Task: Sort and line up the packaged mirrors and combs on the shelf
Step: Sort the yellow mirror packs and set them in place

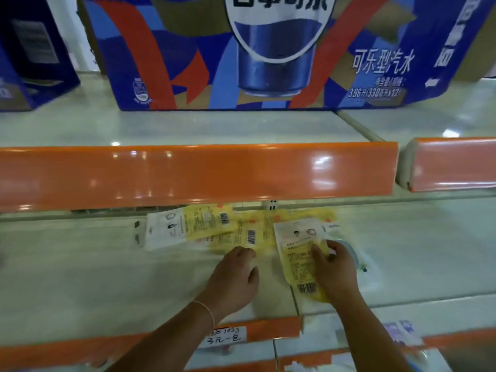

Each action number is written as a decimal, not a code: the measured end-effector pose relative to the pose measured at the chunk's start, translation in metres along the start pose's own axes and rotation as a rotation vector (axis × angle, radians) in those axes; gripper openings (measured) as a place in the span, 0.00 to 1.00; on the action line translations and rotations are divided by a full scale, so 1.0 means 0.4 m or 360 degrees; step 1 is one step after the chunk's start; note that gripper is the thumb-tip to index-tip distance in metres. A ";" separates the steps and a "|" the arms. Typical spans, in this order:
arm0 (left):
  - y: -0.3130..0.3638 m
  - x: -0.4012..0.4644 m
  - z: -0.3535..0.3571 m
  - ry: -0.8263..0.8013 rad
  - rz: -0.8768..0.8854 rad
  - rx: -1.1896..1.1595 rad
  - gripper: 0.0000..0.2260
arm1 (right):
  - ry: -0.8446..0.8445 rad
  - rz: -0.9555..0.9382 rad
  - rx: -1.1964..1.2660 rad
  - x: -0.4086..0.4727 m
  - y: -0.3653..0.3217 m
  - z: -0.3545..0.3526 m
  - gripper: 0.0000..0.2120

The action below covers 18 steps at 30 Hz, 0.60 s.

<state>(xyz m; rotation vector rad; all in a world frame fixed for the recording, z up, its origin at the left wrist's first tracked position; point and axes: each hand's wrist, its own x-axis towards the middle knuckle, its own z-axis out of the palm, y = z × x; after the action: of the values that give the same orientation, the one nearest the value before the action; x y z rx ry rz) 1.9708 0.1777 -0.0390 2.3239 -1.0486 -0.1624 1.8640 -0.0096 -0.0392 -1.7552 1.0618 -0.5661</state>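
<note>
Yellow-and-white packets (214,226) are lying overlapped in a loose row at the back of the pale shelf (107,264), under an orange rail (188,173). The right hand (334,267) is pinching one packet (298,253), thumb on its printed face, fingers curled round its right edge; the packet is sitting lengthwise, barcode nearest the person. The left hand (236,275) is hovering just beside it with fingers curled, their tips at the near edge of the row; whether it is gripping anything I cannot tell. A blue carton (268,63) is standing on the shelf above.

blue cola carton (241,52) on upper shelf; handwritten price tag (224,337) on lower edge
</note>
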 end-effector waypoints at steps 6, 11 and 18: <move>0.044 0.046 0.045 -0.0089 0.0144 0.0040 0.16 | 0.0173 0.0025 -0.0226 0.059 0.007 -0.091 0.16; 0.060 0.065 0.053 -0.0146 0.0150 0.0068 0.17 | 0.0154 0.0078 -0.0350 0.099 0.009 -0.116 0.19; 0.030 0.067 0.041 -0.0131 0.0090 0.0127 0.17 | 0.0241 0.0073 -0.0963 0.100 0.007 -0.092 0.26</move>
<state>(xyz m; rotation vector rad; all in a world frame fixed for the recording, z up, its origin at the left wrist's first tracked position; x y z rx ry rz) 1.9757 0.1447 -0.0427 2.3733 -1.1796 -0.1991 1.8552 -0.0627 -0.0298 -2.2223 1.4841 -0.3712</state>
